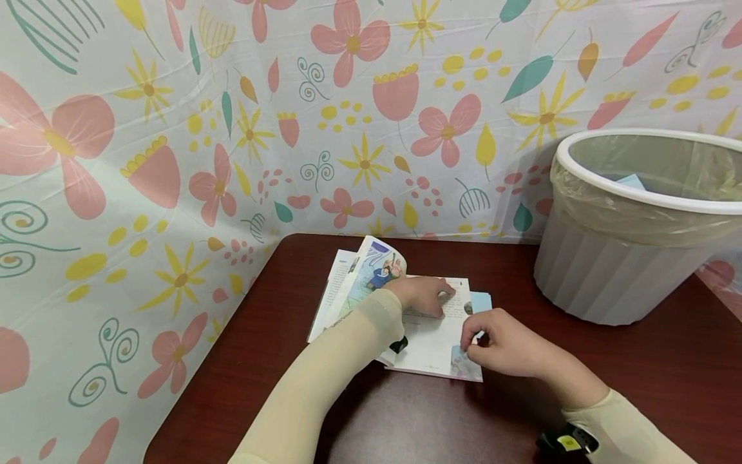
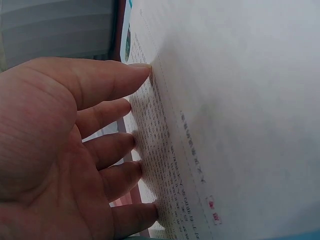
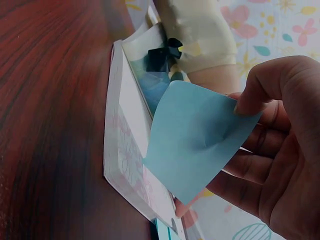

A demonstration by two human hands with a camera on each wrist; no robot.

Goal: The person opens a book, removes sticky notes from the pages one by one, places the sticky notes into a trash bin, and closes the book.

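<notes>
An open book (image 1: pixel 429 341) with printed text and a coloured picture page (image 1: pixel 373 274) lies on the table, its left leaves curling up. My left hand (image 1: pixel 426 295) rests on the right-hand page, fingertips touching the printed lines; in the left wrist view its thumb and fingers (image 2: pixel 100 150) are spread apart on the paper. At the book's lower right corner, my right hand (image 1: pixel 510 341) pinches a light blue sticky note (image 3: pixel 200 135) between thumb and fingers. The note overlaps the page corner in the head view.
A light blue sheet (image 1: pixel 481 301) sticks out past the book's right edge. To the right stands a grey bin (image 1: pixel 603 277) with a clear liner and a blue piece of paper (image 1: pixel 632 182) inside. Flower-patterned cloth (image 1: pixel 365 167) hangs behind the dark red table (image 1: pixel 261 328).
</notes>
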